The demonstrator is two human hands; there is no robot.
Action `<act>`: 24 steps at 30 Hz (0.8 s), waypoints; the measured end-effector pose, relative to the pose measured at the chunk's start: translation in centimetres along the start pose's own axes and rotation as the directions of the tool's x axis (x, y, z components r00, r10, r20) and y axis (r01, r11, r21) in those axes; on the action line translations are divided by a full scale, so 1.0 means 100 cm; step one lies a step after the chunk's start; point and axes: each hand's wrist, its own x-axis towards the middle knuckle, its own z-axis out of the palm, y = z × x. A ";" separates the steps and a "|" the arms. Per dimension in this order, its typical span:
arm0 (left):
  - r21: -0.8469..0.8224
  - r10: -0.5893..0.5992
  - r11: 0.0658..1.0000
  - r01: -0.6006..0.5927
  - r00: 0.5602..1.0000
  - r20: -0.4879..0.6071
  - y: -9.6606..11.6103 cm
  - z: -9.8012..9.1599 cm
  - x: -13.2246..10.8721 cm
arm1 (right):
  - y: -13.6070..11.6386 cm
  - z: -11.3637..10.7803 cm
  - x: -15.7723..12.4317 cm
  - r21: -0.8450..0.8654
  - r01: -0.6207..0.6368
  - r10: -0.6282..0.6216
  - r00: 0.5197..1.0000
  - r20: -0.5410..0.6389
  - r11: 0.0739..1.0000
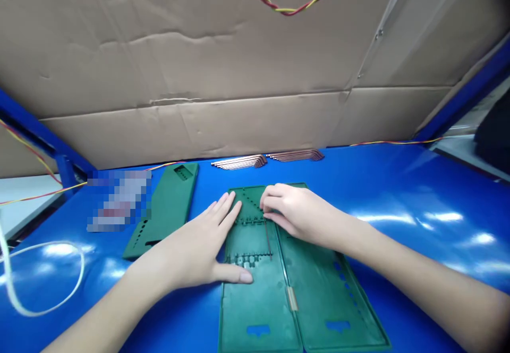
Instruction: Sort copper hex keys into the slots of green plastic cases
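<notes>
An open green plastic case (261, 294) lies on the blue table, with its two halves spread flat and a hinge seam between them. My left hand (203, 241) rests over the left edge of the case, fingers stretched and thumb spread. One thin hex key (268, 238) lies along the slotted holders in the left half, beside the seam. At its upper end, the fingertips of my right hand (292, 209) are pinched together; they hide that end of the key. Behind the case lie a set of copper-coloured hex keys (239, 161) and a second similar set (295, 155).
A closed green case (169, 209) stands to the left, beside a pixelated patch. A white cable (48, 310) loops at the far left. Twisted red-yellow wire (287, 11) hangs in front of the cardboard wall (239, 76). Blue frame posts (470, 90) flank the table (398, 199).
</notes>
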 end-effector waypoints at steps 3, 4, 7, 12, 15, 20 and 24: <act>0.008 0.000 1.000 0.000 1.000 -0.012 -0.001 0.001 0.000 | -0.004 -0.001 0.000 -0.066 0.041 -0.040 0.999 0.005 0.997; 0.004 0.001 1.000 -0.001 1.000 -0.020 -0.001 0.001 0.000 | -0.004 0.000 0.001 -0.072 0.059 -0.059 0.998 0.002 0.996; -0.023 0.000 1.000 -0.001 0.999 -0.041 -0.002 0.002 0.000 | -0.006 0.000 0.000 -0.039 0.109 -0.110 0.994 -0.020 0.993; -0.006 -0.029 1.000 0.029 0.999 -0.034 -0.003 0.002 -0.001 | -0.011 -0.008 -0.004 0.038 0.125 -0.122 0.990 -0.068 0.991; -0.013 -0.025 1.000 0.025 0.999 -0.039 -0.004 0.002 0.000 | -0.011 -0.013 -0.006 0.194 0.085 -0.068 0.993 -0.093 0.977; -0.003 -0.039 0.999 0.039 0.999 -0.012 -0.004 0.002 0.000 | -0.002 -0.007 -0.003 0.732 -0.057 0.081 0.997 0.002 0.679; -0.030 -0.013 0.999 0.012 0.999 -0.037 -0.004 0.001 0.000 | 0.006 -0.005 0.000 0.903 -0.224 0.018 0.972 0.234 0.366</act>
